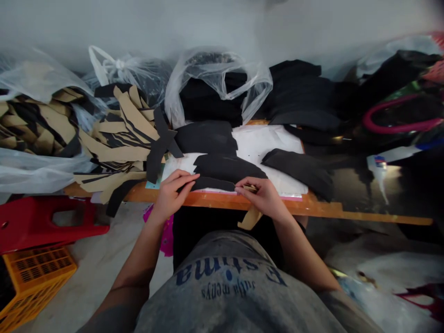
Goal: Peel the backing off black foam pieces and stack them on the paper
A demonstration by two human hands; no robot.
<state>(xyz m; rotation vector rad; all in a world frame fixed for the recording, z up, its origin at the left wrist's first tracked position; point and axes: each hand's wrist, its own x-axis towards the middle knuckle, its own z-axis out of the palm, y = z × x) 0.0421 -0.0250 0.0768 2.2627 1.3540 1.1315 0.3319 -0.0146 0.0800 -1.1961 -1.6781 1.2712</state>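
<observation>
A narrow black strip [213, 184] lies along the table's front edge between my two hands. My left hand [176, 192] is closed at its left end, fingertips and thumb pinching it. My right hand [259, 193] is closed too, its fingertips at the strip's right end, with tan strips [250, 218] held in the palm and hanging below. Just behind the strip, overlapping black pieces [229, 167] rest on white paper [274, 178]. Another black stack [206, 137] sits further back, and black pieces [298, 169] lie to the right.
Tan and black strips [128, 125] are heaped at the left, beside an open plastic bag [21, 171]. More plastic bags and black stacks [301, 97] line the wall. A red stool [31, 222] and yellow crate [45, 273] stand at lower left. A glue bottle [379, 162] is at right.
</observation>
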